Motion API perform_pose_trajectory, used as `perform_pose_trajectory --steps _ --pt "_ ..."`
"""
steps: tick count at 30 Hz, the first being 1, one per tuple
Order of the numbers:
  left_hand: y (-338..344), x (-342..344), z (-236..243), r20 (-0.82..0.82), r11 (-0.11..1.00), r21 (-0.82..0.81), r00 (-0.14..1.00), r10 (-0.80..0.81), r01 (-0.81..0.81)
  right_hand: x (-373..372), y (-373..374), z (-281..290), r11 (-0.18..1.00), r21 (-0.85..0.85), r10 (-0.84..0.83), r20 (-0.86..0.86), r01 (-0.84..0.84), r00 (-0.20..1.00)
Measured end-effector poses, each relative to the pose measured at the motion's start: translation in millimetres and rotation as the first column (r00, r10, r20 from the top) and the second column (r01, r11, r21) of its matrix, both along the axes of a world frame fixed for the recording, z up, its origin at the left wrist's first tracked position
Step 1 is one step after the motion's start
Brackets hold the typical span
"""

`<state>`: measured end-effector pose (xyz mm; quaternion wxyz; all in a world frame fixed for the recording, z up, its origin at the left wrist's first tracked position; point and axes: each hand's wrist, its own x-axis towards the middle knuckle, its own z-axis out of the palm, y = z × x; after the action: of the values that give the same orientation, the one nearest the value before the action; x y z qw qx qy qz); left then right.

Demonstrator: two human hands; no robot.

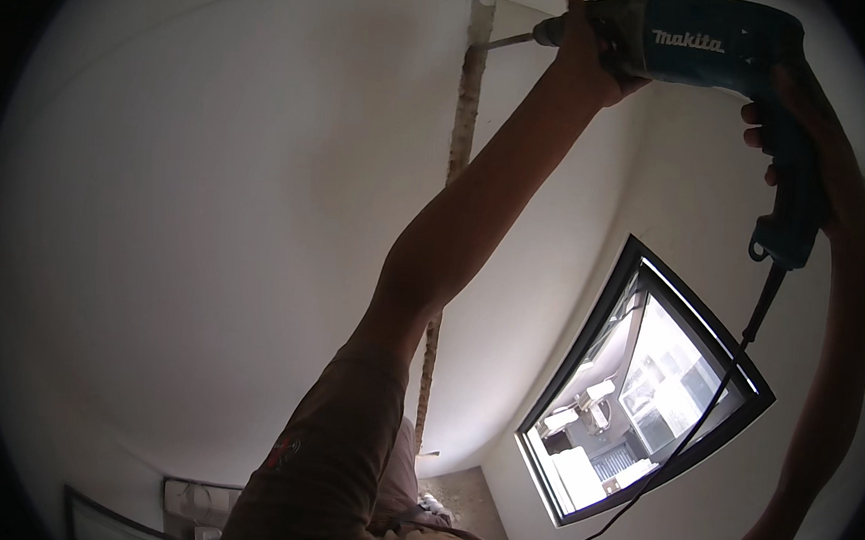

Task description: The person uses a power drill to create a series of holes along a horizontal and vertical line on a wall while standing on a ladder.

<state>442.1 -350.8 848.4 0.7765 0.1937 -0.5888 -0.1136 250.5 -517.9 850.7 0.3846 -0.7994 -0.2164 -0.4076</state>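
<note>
A teal corded power drill (728, 65) is raised at the upper right, its body lying nearly level. My left hand (589, 68) holds the front of it from below, with the thumb up beside the chuck. Around the rear handle is my right hand (831, 137); several of its fingertips show on the near side of the grip, and the trigger is hidden. A long thin bit (509, 42) points left from the chuck. Its tip meets the upper part of a rough, narrow groove (467, 102) that runs down the white wall (256, 208).
The power cord (687, 438) hangs from the handle and passes in front of a dark-framed window (773, 398) on the right. Bare floor (477, 499) shows far below. A dark-edged panel (114, 524) and a light boxy object (201, 498) stand at the lower left.
</note>
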Motion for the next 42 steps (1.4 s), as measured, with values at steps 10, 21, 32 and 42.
perform_pose_trajectory --steps 10,21,32,42 --pt "7 -38 -48 -0.376 0.983 0.132 0.912 0.166 -0.125 -37 15 -59 0.999 0.0 -0.042 0.002 0.042 0.999" --pt "17 -20 -35 -0.236 0.991 0.062 0.962 0.134 -0.123 -28 34 -63 0.991 -0.014 -0.128 0.144 0.132 0.981" --pt "20 -12 -15 -0.375 0.993 0.026 0.919 0.119 -0.118 -23 37 -26 0.964 0.027 -0.264 0.01 0.263 0.965" --pt "14 9 -22 -0.334 0.997 0.038 0.94 0.069 -0.06 -24 31 -35 0.991 -0.035 -0.129 -0.033 0.128 0.991"
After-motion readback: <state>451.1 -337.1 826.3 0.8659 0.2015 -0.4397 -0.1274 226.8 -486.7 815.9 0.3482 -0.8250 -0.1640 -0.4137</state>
